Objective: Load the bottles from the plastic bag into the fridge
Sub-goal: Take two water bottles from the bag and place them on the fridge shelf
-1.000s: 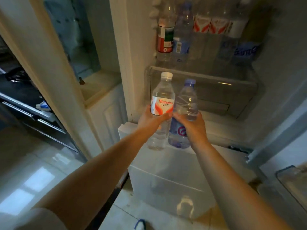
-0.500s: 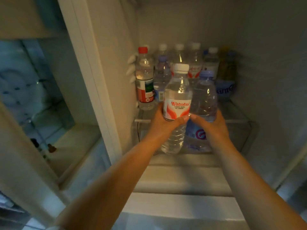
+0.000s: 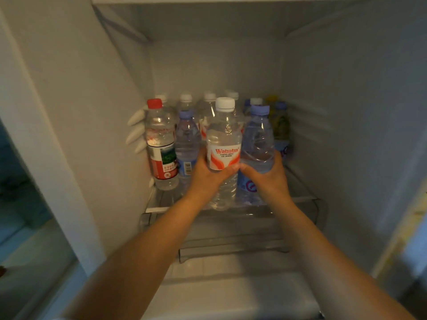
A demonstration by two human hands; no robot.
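- Left hand [image 3: 205, 179]: grip closed round the lower body of the white-capped bottle [image 3: 223, 144], thumb across the bottom of its red-and-white label; bottle upright, its base over the front of the glass shelf [image 3: 302, 199].
- Right hand [image 3: 269, 179]: grip closed round the blue-capped bottle [image 3: 257, 144], fingers wrapped behind it; bottle upright and touching the white-capped one.
- Whether either base rests on the shelf or hangs just above it cannot be told.
- Stored bottles: the red-capped bottle [image 3: 161, 146] stands at the left wall with another blue-capped bottle [image 3: 187, 144] just beside it; a row of white-capped ones stands behind; a yellowish bottle [image 3: 280, 123] stands at the right rear.
- Plastic bag: not in view.
- Judged step: setting the pair down in the open front-centre space of the fridge [image 3: 346, 112].
- Risk 1: pushing the pair inward could strike the standing rows and topple them, since they are packed close.
- Risk 2: release near the front edge could let a bottle tip off the shelf.
- Risk 3: the two held bottles press together; letting one go early may knock the other askew.
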